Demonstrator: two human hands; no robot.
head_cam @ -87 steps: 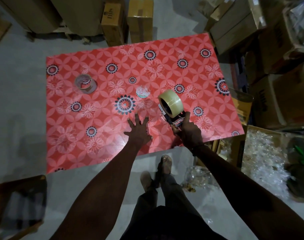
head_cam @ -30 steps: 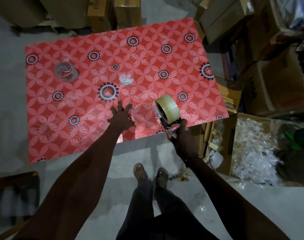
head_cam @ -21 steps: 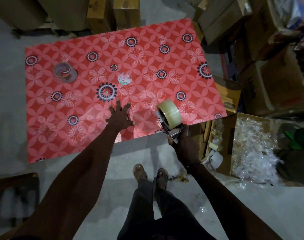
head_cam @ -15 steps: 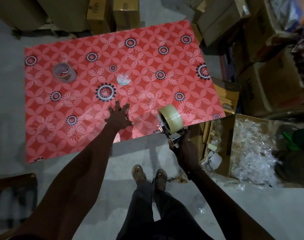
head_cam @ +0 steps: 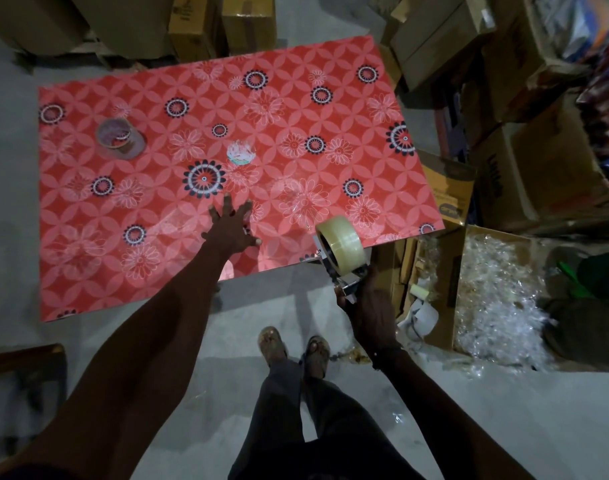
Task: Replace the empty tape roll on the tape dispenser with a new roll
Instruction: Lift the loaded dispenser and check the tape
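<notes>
- Right hand (head_cam: 370, 308): grip clenched on the handle of the tape dispenser (head_cam: 344, 277), held just off the counter's near edge.
- New roll (head_cam: 341, 244): mounted on the dispenser, overlapping the counter (head_cam: 88, 271) edge.
- Left hand (head_cam: 232, 230): grip released, fingers spread, palm flat on the counter, left of the dispenser.
- Empty tape roll (head_cam: 117, 136): lying on the counter, far left of the dispenser, well apart.
- Open carton of clear plastic (head_cam: 497, 292): on the floor, right of the dispenser.

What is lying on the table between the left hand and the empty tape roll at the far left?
In the head view, only bare red patterned tablecloth lies between the left hand and the empty tape roll. The small crumpled white piece sits off that line.
</notes>
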